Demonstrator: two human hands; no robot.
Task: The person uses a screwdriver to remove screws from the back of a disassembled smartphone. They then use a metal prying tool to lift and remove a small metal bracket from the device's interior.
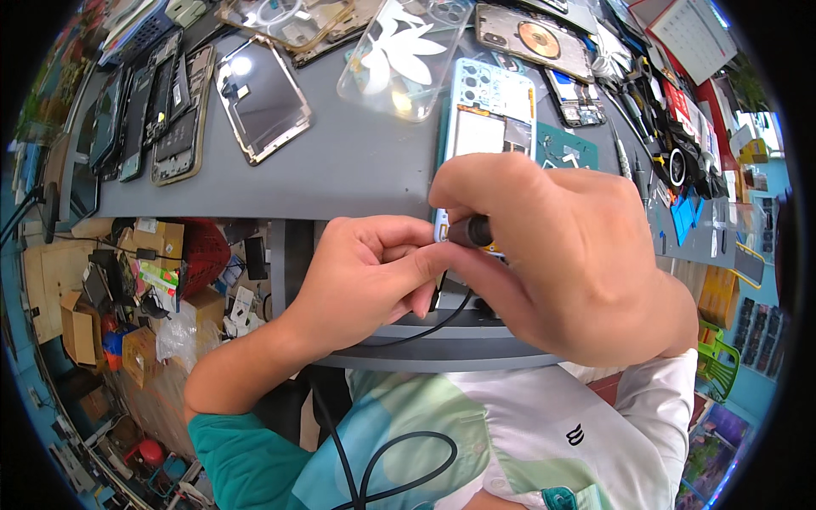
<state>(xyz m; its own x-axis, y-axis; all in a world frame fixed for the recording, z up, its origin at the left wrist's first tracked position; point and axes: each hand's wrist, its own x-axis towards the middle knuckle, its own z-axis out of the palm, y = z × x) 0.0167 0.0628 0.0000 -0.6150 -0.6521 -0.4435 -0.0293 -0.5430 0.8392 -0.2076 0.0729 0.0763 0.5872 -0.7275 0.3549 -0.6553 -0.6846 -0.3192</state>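
An opened smartphone (489, 115) with a light blue frame and exposed insides lies on the grey workbench (357, 161), partly hidden by my hands. My right hand (561, 255) is closed around a dark-handled tool (470, 231), its tip hidden near the phone's lower end. My left hand (370, 272) sits just left of it, fingers curled, with fingertips touching the tool's handle end. A black cable (425, 327) runs from under my hands over the bench edge toward my chest.
Several dismantled phones and screens (161, 106) lie at the left, a clear phone case with a white flower (406, 51) and a phone back with a coil (534, 38) at the rear. Tools and tweezers (654, 127) crowd the right. Boxes and clutter (127, 289) lie on the floor.
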